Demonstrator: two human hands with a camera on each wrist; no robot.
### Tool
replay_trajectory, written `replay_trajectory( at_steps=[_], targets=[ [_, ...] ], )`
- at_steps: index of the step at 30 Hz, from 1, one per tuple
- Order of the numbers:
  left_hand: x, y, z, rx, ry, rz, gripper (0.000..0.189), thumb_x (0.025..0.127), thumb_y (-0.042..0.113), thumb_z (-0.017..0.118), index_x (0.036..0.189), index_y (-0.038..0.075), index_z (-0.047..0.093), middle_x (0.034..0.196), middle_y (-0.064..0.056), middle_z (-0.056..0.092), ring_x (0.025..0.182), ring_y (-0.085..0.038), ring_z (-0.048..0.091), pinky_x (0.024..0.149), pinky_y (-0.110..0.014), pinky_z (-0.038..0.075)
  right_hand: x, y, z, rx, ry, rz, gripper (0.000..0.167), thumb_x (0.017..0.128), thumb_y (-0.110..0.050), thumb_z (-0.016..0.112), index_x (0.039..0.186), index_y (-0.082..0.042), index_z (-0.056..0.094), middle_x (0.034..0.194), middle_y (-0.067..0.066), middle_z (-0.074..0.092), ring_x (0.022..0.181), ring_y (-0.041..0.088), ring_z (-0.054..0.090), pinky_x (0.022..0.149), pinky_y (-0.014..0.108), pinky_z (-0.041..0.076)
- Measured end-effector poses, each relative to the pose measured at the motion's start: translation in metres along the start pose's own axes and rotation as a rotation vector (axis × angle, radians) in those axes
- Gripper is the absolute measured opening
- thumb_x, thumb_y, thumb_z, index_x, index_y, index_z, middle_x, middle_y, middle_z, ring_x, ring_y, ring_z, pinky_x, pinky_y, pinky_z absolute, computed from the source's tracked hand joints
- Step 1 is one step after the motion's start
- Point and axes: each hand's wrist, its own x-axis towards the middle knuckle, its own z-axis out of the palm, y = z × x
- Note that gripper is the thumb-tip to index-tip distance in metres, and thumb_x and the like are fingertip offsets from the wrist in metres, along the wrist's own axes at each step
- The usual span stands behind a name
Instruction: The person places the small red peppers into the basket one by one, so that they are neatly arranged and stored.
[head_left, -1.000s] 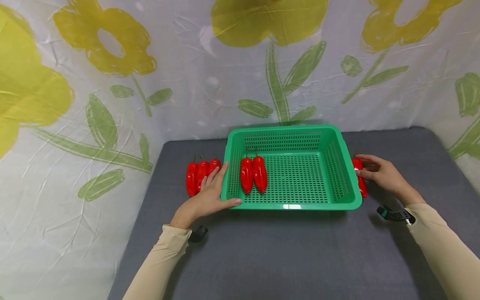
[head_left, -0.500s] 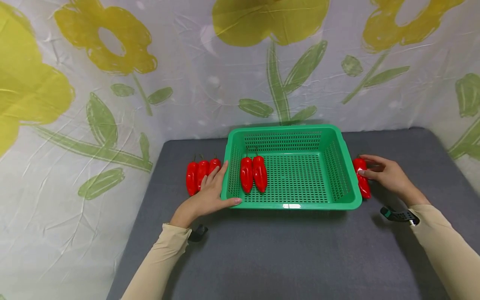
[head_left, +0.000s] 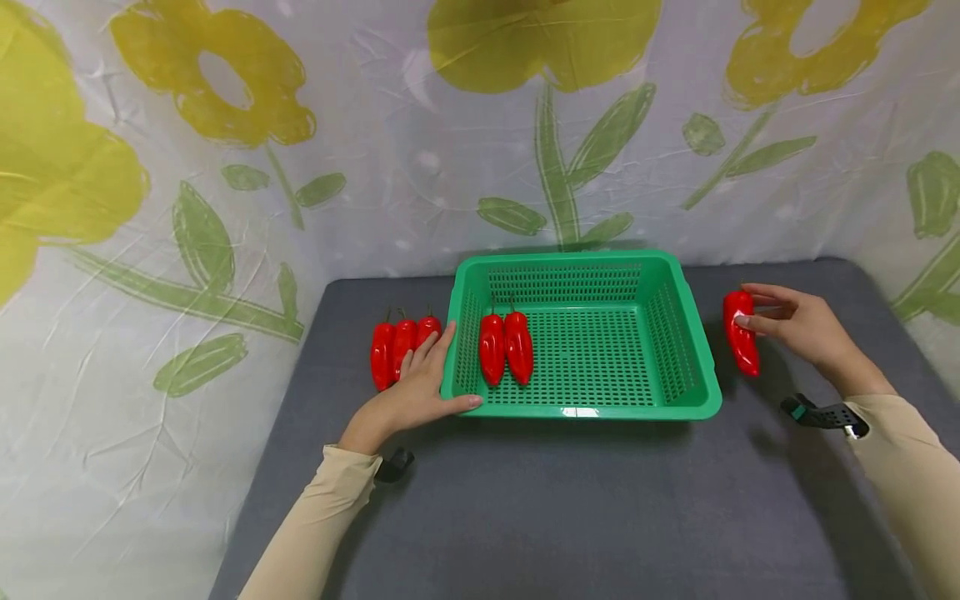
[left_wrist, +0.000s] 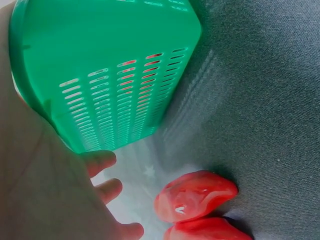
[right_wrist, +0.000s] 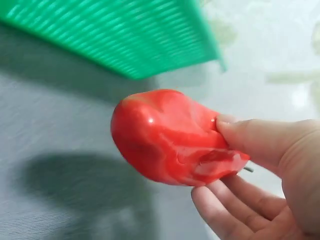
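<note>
At the right, my right hand (head_left: 813, 329) pinches a red chili pepper (head_left: 740, 333) between thumb and fingers. The right wrist view shows this pepper lifted off the table, with a shadow below. My left hand (head_left: 416, 392) rests against the left side of a green plastic basket (head_left: 585, 412), its fingers straight and its thumb on the front rim. Inside the basket, two red peppers (head_left: 506, 350) lie side by side at the left. Three more red peppers (head_left: 382, 357) lie on the table left of the basket, the nearest ones partly hidden by my left hand.
A dark grey cloth-covered table (head_left: 555, 508) carries everything. Behind it and at the sides hangs a white cloth (head_left: 390, 192) printed with yellow flowers. Two of the loose peppers (left_wrist: 195, 195) show below the basket wall in the left wrist view.
My right hand has lifted the pepper from beside the basket's right wall and carried it slightly right and away from the basket. My left hand and the basket stay put.
</note>
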Motion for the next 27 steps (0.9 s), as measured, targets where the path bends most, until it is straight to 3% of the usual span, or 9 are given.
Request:
replay_trajectory(
  at_steps=[5, 9, 15, 19, 23, 27],
  targets=[
    [0.0, -0.001, 0.001, 0.001, 0.003, 0.002, 0.118, 0.078, 0.07, 0.067, 0.156, 0.036, -0.014, 0.168, 0.001, 0.004, 0.155, -0.029, -0.002, 0.119, -0.07, 0.006, 0.0, -0.024, -0.018, -0.031, 0.041, 0.004, 0.078, 0.09, -0.055, 0.065, 0.151, -0.014, 0.04, 0.137, 0.028, 0.055, 0.076, -0.022, 0.051, 0.068, 0.019, 0.05],
    [0.0, -0.001, 0.001, 0.003, 0.004, 0.006, 0.117, 0.078, 0.07, 0.066, 0.156, 0.037, -0.015, 0.168, 0.001, 0.003, 0.155, -0.029, -0.002, 0.119, -0.07, 0.006, 0.0, -0.044, -0.027, -0.025, 0.054, -0.011, 0.077, 0.089, -0.054, 0.065, 0.152, -0.017, 0.04, 0.135, 0.02, 0.058, 0.077, -0.022, 0.052, 0.067, 0.017, 0.049],
    [0.0, -0.003, 0.001, 0.003, 0.006, 0.009, 0.116, 0.079, 0.07, 0.066, 0.156, 0.037, -0.015, 0.168, 0.001, 0.003, 0.155, -0.029, -0.002, 0.12, -0.069, 0.004, 0.003, -0.079, -0.016, 0.004, 0.018, -0.032, 0.077, 0.09, -0.054, 0.065, 0.153, -0.018, 0.039, 0.14, 0.022, 0.055, 0.079, -0.019, 0.054, 0.073, 0.019, 0.048],
    [-0.001, -0.003, 0.001, 0.001, 0.005, 0.011, 0.117, 0.079, 0.07, 0.066, 0.157, 0.036, -0.014, 0.168, 0.002, 0.003, 0.155, -0.029, -0.002, 0.12, -0.069, 0.003, 0.004, -0.1, 0.002, 0.023, -0.029, -0.062, 0.076, 0.09, -0.051, 0.066, 0.152, -0.018, 0.039, 0.143, 0.023, 0.052, 0.102, 0.005, 0.063, 0.081, 0.03, 0.054],
    [0.0, -0.002, 0.0, -0.002, 0.005, 0.019, 0.117, 0.079, 0.07, 0.066, 0.157, 0.035, -0.014, 0.168, 0.002, 0.003, 0.155, -0.029, -0.002, 0.12, -0.069, 0.003, 0.007, -0.119, 0.022, 0.035, -0.076, -0.096, 0.071, 0.092, -0.043, 0.068, 0.151, -0.016, 0.041, 0.144, 0.022, 0.052, 0.122, 0.036, 0.058, 0.09, 0.05, 0.054],
    [0.0, -0.002, 0.001, 0.001, 0.008, 0.024, 0.117, 0.079, 0.07, 0.065, 0.157, 0.034, -0.014, 0.168, 0.003, 0.003, 0.155, -0.029, -0.002, 0.119, -0.07, 0.003, 0.01, -0.133, 0.041, 0.027, -0.103, -0.136, 0.064, 0.092, -0.031, 0.07, 0.148, -0.013, 0.045, 0.14, 0.023, 0.054, 0.119, 0.039, 0.059, 0.085, 0.049, 0.056]
  ],
)
